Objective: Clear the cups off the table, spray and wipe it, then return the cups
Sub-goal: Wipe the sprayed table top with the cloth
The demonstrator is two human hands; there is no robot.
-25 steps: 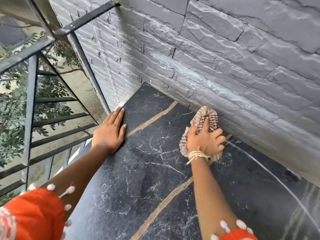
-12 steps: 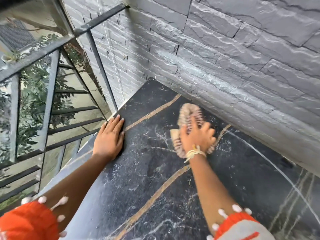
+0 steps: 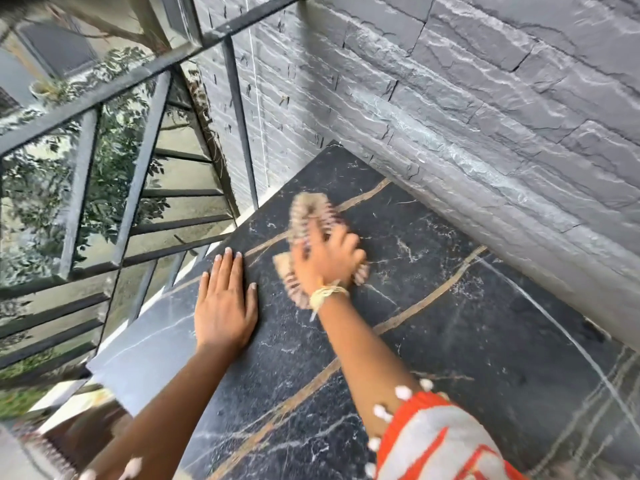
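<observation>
The black marble table [image 3: 467,341] with tan veins fills the lower middle and right of the head view. My right hand [image 3: 325,261] lies on top of a striped beige cloth [image 3: 304,209], with fingers curled into it and pressing it onto the table near the far left corner. Both the hand and the cloth are blurred by motion. My left hand [image 3: 225,303] rests flat on the table near its left edge, fingers straight and together. No cups or spray bottle are in view.
A grey stone wall [image 3: 450,116] runs along the table's far side. A dark metal railing [image 3: 138,174] stands just left of the table, with trees and ground below it. The table's left edge [image 3: 145,344] is close to my left hand.
My right hand has swept the cloth leftwards, away from the wall and towards my left hand. My left hand has stayed flat in the same spot.
</observation>
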